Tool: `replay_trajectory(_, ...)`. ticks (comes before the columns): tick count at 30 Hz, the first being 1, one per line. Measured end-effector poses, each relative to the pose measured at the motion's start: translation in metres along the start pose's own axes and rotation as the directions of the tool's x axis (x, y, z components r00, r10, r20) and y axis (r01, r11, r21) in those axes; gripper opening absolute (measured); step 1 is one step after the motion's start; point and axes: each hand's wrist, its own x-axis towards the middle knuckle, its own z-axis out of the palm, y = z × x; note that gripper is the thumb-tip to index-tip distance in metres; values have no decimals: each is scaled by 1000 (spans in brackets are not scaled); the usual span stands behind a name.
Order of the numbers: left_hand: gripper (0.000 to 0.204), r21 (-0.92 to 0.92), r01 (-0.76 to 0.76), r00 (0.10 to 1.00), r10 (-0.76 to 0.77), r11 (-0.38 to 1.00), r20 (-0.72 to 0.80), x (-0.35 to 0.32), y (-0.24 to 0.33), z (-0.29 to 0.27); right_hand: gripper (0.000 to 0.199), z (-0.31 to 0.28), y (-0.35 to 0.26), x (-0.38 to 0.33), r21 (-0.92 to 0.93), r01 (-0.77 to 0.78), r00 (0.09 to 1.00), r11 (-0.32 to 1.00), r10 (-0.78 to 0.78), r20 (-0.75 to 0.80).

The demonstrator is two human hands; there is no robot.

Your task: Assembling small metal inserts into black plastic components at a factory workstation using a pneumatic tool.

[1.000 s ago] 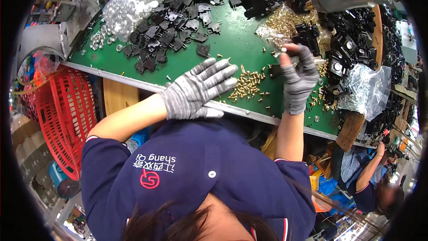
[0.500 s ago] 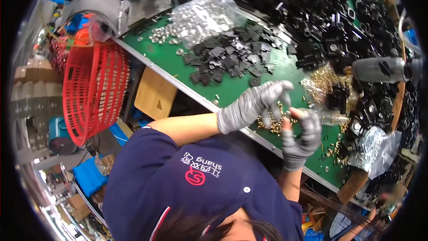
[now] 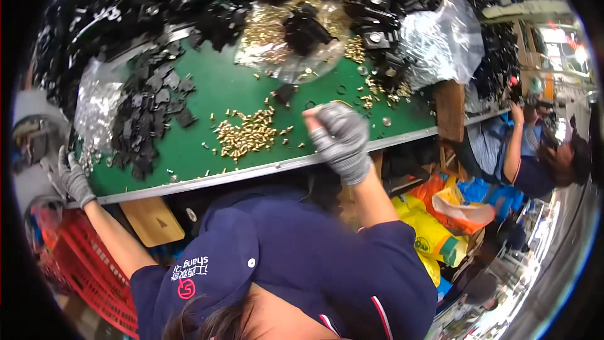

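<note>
My left hand (image 3: 77, 181), in a grey knit glove, is at the left end of the green table (image 3: 207, 91), with fingers stretched out and apart. Close to it are a grey metal machine part (image 3: 39, 119) and a clear plastic bag (image 3: 97, 101) of small shiny pieces. Over the table's front edge, my gloved right hand (image 3: 343, 141) is closed, its bare fingertips bent inward; what it holds, if anything, is hidden. Left of that hand lies a loose pile of small brass rivet-like pieces (image 3: 246, 135). A small black part (image 3: 285, 94) rests just beyond it.
Flat black parts (image 3: 151, 101) are heaped at the left. An opened bag of brass pieces (image 3: 267, 31) and a clear bag (image 3: 440, 38) lie farther back among piled black parts. A red basket (image 3: 88, 264) stands below the left edge. Another person (image 3: 541, 157) is at the right.
My view has turned to the right. My hands, close together over the brass pieces before, are now far apart: the left went to the table's left end, and the right has closed.
</note>
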Motion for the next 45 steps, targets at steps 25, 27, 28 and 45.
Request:
replay_trajectory(25,29,-643,-702,-13,897,306,441,-117,650,68,5,-90,96,-56,-22,-522,823,852,497,-276)
replay_trajectory(27,28,-621,-714,-28,873,324,487,-113,655,73,5,-93,104,-61,585,-513,683,628,712,-166)
replay_trajectory(28,27,-671,-665,-26,888,328,460,-110,654,80,5,-93,110,-63,589,-508,684,629,710,-168)
replay_trajectory(45,29,-664,-548,164,844,509,511,-113,641,86,19,-72,142,-59,933,286,825,-220,552,-122)
